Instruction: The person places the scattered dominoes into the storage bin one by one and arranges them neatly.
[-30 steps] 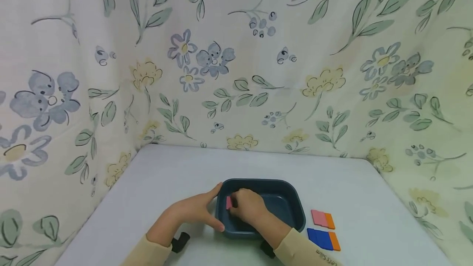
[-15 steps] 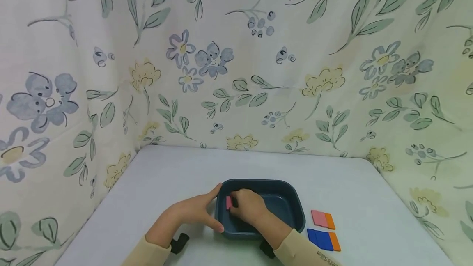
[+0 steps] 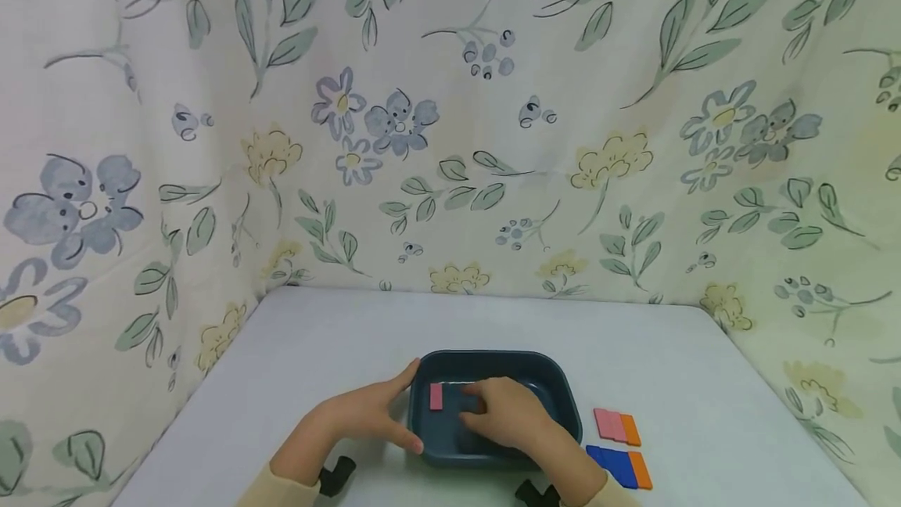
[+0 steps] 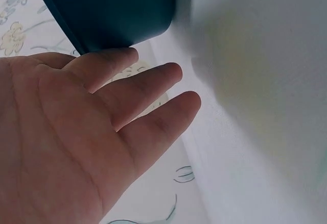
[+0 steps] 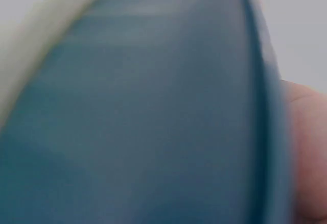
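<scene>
A dark blue tray (image 3: pixel 443 440) stands on the white table. Inside it, near the left end, a small pink tile (image 3: pixel 436 397) lies by itself. My left hand (image 3: pixel 362 415) rests at the tray's left side, thumb and fingers spread at the rim; the left wrist view shows its fingers straight beside the tray's outer wall (image 4: pixel 117 9). Over the tray's middle hovers my right hand (image 3: pixel 510 413), thumb and forefinger apart, with nothing seen between them. Its other fingers are hidden. In the right wrist view the blurred tray wall (image 5: pixel 153 106) covers most of the hand.
Right of the tray lie two overlapping rows of tiles: pink tiles (image 3: pixel 608 424) with an orange tile (image 3: pixel 630 430), and blue tiles (image 3: pixel 612 465) with an orange tile (image 3: pixel 640 470). A floral curtain (image 3: pixel 450 139) hangs behind and beside the table (image 3: pixel 338 327).
My right hand has let go of the pink tile and moved right, away from it. The tile stays in the tray's left end. My left hand has kept its place at the tray.
</scene>
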The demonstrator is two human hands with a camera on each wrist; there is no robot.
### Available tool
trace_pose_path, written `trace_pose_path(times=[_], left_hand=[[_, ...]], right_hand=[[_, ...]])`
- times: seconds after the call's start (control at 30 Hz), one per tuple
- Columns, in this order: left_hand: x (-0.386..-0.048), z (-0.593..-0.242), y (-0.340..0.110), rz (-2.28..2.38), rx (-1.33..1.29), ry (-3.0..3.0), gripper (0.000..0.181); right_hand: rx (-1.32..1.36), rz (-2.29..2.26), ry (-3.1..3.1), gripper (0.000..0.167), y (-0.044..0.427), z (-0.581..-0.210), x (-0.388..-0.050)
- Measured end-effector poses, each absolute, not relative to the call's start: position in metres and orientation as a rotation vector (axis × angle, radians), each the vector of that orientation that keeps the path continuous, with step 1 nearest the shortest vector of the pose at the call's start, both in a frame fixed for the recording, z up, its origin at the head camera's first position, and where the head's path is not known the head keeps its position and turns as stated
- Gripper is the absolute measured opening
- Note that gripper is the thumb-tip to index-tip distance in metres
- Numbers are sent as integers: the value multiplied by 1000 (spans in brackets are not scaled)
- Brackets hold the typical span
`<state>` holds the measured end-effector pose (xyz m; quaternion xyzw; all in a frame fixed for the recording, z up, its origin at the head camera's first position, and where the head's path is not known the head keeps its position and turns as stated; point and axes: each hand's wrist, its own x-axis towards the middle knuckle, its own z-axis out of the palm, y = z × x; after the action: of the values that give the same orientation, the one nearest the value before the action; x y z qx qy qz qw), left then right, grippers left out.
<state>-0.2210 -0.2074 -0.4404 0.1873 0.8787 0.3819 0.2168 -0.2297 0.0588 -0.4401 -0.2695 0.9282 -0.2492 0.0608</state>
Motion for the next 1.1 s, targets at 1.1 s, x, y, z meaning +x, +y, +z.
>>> trace_pose_path(times=[1.1], left_hand=[[-226, -444, -209, 1009, 481, 2469, 127]], right_hand=[[-149, -714, 2648, 45, 246, -444, -251]])
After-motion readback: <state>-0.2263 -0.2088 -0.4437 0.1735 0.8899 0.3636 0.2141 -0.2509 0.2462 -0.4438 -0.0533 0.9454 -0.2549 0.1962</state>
